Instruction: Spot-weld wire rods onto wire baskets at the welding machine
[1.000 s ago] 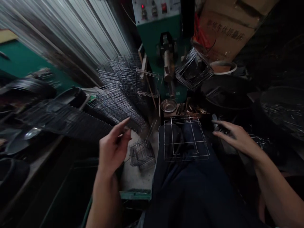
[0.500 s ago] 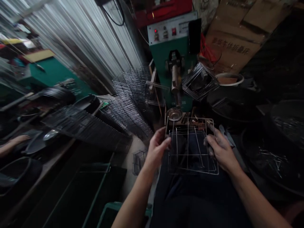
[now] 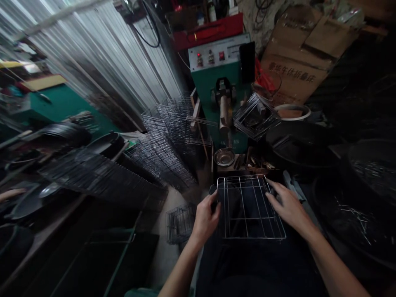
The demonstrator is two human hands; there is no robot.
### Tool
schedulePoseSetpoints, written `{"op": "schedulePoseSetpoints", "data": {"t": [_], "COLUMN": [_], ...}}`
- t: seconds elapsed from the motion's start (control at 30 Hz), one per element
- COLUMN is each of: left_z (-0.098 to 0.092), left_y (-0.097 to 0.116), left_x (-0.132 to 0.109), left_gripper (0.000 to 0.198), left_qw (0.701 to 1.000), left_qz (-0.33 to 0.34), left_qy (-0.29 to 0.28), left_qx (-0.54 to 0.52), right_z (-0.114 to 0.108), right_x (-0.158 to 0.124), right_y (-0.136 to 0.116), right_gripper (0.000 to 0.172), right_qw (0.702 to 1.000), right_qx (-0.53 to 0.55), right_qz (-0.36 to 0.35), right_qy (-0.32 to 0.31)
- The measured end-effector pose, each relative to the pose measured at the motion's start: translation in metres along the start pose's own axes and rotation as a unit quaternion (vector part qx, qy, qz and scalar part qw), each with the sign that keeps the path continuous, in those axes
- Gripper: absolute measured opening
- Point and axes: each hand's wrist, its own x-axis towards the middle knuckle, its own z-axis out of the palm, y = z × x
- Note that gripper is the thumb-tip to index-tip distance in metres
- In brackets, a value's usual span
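A rectangular wire rack (image 3: 242,218) is in front of my lap in the head view, its crossing wires facing up toward me. My left hand (image 3: 205,218) is closed on its left edge, thumb and fingers pinching the side wire. At the opposite side my right hand (image 3: 287,206) grips the right edge near the far corner, its fingertips partly hidden behind the wires. Just beyond the rack stands a green machine (image 3: 202,78) with a metal arm (image 3: 224,113) and a small round metal dish (image 3: 224,157) below it.
Stacks of wire racks (image 3: 167,152) stand left of the machine, with more wire frames (image 3: 180,222) on the floor. Bundled square frames (image 3: 256,117) hang at its right. Dark basins with metal pieces (image 3: 355,218) lie to the right. Another person's hand (image 3: 12,194) shows far left.
The rack has come lower and tipped flatter, with both hands still on it. My head view has shifted slightly, so the machine sits lower and further left.
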Motion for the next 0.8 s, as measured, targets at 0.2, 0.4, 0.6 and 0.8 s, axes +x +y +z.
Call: {"op": "schedulePoseSetpoints", "data": {"t": [0.2,0.4,0.6,0.8], "left_z": [0.006,0.000,-0.024,-0.027], "left_y": [-0.008,-0.015,-0.029,-0.023], "left_x": [-0.004,-0.001,-0.013,-0.014], "left_gripper": [0.044,0.046,0.076,0.130], "left_qw": [0.997,0.997,0.981,0.965], "left_qz": [-0.007,0.011,0.007,0.015], "left_qy": [-0.022,-0.050,-0.191,-0.261], "left_qx": [0.070,0.060,-0.017,-0.009], "right_z": [0.007,0.013,0.006,-0.007], "right_x": [-0.004,-0.011,-0.048,-0.063], "right_y": [0.008,0.019,0.016,0.009], "right_gripper": [0.052,0.056,0.072,0.103], "right_qw": [1.000,0.990,0.965,0.943], "right_qx": [0.022,0.126,0.234,0.268], "right_qz": [0.011,0.054,0.060,0.088], "right_qy": [-0.017,-0.031,-0.103,-0.176]}}
